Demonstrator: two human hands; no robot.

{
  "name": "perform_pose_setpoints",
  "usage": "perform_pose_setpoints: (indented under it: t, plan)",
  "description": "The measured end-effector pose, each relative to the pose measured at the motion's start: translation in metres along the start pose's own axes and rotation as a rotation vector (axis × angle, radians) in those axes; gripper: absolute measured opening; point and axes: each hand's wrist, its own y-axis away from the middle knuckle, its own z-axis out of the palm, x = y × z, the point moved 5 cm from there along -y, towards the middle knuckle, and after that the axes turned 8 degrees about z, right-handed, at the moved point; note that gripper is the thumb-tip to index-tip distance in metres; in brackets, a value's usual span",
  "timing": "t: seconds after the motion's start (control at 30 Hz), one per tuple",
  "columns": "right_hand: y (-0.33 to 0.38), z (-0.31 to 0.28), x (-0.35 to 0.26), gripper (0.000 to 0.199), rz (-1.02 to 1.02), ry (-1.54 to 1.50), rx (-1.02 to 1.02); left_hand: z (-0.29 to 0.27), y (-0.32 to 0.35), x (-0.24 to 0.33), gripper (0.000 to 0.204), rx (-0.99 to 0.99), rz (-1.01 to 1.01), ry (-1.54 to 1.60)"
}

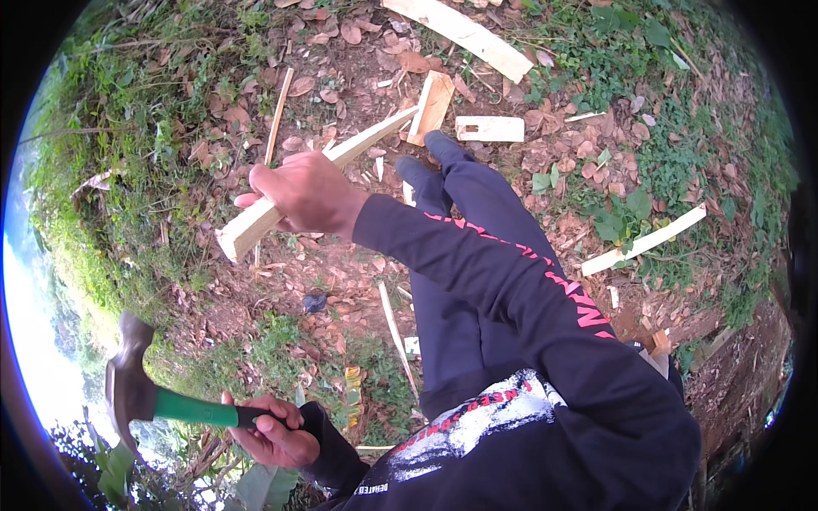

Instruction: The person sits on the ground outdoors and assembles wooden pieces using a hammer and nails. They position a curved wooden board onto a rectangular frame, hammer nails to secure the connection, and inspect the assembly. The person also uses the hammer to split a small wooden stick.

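Observation:
My left hand point(274, 428) is closed round the black grip of a claw hammer point(196, 410) with a green handle, low on the left. The dark metal head stands upright away from my body, its far end reaching toward the left edge. My right hand point(308, 192) grips a pale squared wooden stick point(249, 228) near its thicker end. From there the stick slants up and right, its thin end appearing close to a short wooden block point(432, 106) on the ground by my feet. Whether they touch I cannot tell.
A small board with a slot point(490, 129) lies beside my shoes. Farther out are a long curved plank point(464, 36) and a pale strip point(645, 241) at the right. Thin wood slivers point(396, 336) are scattered over leaf-covered soil. Green plants point(119, 196) grow along the left.

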Motion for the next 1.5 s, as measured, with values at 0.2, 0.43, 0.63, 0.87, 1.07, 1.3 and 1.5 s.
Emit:
perform_pose_setpoints:
  t: [0.2, 0.43, 0.63, 0.87, 1.07, 1.3, 1.5]
  plan:
    - [-0.002, -0.002, 0.004, 0.030, -0.003, 0.009, -0.048, 0.001, -0.007, -0.023, 0.049, -0.262, 0.023, -0.174]
    - [-0.016, -0.006, 0.006, 0.029, 0.002, 0.047, -0.028, 0.006, -0.009, -0.015, 0.051, -0.209, 0.031, -0.128]
    - [-0.019, 0.004, 0.014, 0.029, 0.023, 0.074, -0.065, 0.010, -0.023, 0.000, 0.048, 0.132, -0.060, 0.096]
    - [-0.030, 0.011, 0.013, 0.027, 0.028, 0.148, -0.063, -0.005, -0.040, -0.022, 0.047, -0.071, -0.087, -0.075]
    - [-0.041, 0.013, 0.017, 0.027, 0.090, 0.160, -0.077, -0.004, -0.046, -0.022, 0.049, -0.014, -0.048, 0.067]
    - [-0.045, 0.021, 0.008, 0.027, 0.069, 0.248, -0.030, 0.002, -0.017, -0.053, 0.051, -0.137, -0.184, 0.151]
    - [-0.038, 0.040, 0.011, 0.029, 0.057, 0.193, 0.026, -0.006, -0.015, -0.074, 0.051, -0.114, -0.235, 0.277]
